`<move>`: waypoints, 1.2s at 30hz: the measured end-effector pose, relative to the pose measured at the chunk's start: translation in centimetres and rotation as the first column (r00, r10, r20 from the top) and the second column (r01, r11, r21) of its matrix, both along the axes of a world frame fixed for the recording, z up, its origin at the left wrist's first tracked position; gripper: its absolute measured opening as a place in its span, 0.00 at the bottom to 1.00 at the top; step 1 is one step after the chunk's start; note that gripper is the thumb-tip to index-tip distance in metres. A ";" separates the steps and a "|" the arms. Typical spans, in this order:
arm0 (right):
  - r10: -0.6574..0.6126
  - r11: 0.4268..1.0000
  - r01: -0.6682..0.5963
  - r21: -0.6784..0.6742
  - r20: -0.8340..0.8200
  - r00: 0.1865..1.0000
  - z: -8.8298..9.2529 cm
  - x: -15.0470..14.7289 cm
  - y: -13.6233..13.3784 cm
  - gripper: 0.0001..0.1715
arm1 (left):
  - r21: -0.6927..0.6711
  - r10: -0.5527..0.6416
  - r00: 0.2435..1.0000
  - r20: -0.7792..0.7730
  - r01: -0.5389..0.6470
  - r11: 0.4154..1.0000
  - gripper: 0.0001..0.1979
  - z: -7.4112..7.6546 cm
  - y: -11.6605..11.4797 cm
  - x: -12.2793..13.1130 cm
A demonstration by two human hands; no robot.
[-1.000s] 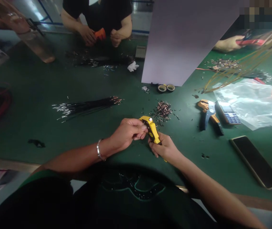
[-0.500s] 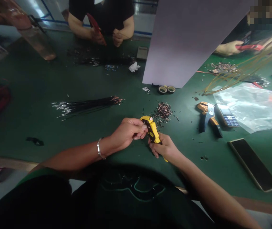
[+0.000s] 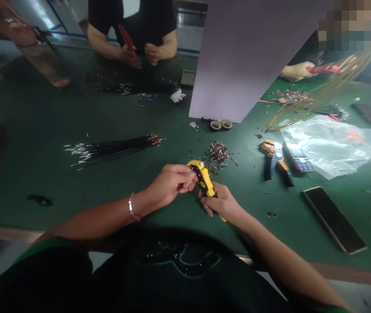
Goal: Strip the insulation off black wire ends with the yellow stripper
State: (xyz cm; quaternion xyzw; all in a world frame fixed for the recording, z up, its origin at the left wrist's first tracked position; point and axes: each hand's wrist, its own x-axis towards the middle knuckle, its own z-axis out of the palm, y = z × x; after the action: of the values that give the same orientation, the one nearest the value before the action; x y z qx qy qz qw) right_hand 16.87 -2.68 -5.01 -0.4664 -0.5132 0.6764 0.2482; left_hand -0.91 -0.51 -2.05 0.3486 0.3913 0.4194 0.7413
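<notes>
My right hand (image 3: pixel 221 202) is wrapped round the handles of yellow-and-black wire strippers (image 3: pixel 205 180), held at a slant just above the table. Beside the tool's head, my left hand (image 3: pixel 175 182) has its thumb and fingers pinched together, touching or almost touching the jaws. Whatever the pinch holds is too small and hidden to make out. Just beyond the tool lies a heap of short dark and copper-coloured bits (image 3: pixel 217 153). To the left, a bundle of black wires (image 3: pixel 117 148) lies flat, with silvery ends on one side and copper ends on the other.
On the right are orange-and-black pliers (image 3: pixel 275 161), a keypad phone (image 3: pixel 299 157), a smartphone (image 3: pixel 333 219) and a clear plastic bag (image 3: pixel 332 145). Tape rolls (image 3: pixel 221 125) sit by a pale upright panel (image 3: pixel 234 61). Across the table, other people's hands hold red tools (image 3: pixel 127 40).
The view has swung slightly, so the table's contents appear shifted left. Both hands keep nearly the same pose at the wire strippers.
</notes>
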 end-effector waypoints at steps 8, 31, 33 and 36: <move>-0.103 0.992 0.099 0.081 0.052 0.993 -0.1 0.0 0.0 0.09 | -0.026 -0.024 0.992 0.124 0.028 0.999 0.07 0.0 -0.1 -0.2; -0.153 0.864 -0.019 0.504 0.299 0.942 -0.7 0.9 -0.4 0.04 | -0.173 -0.124 0.984 -0.130 0.101 0.980 0.10 0.7 -0.1 -0.9; -0.149 0.840 -0.058 0.540 0.332 0.932 -0.5 0.7 -0.5 0.02 | -0.130 -0.191 0.964 -0.182 0.169 0.977 0.09 0.7 -0.2 -1.0; -0.157 0.802 -0.096 0.590 0.363 0.919 -0.3 0.5 -0.7 0.05 | -0.061 -0.201 0.940 -0.276 0.191 0.980 0.06 0.6 -0.3 -0.9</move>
State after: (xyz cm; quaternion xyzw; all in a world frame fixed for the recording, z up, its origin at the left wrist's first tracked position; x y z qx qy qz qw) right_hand 17.33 -3.38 -5.33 -0.4989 -0.7311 0.3682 0.2848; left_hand -1.83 -0.82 -1.43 0.4292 0.4626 0.2832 0.7222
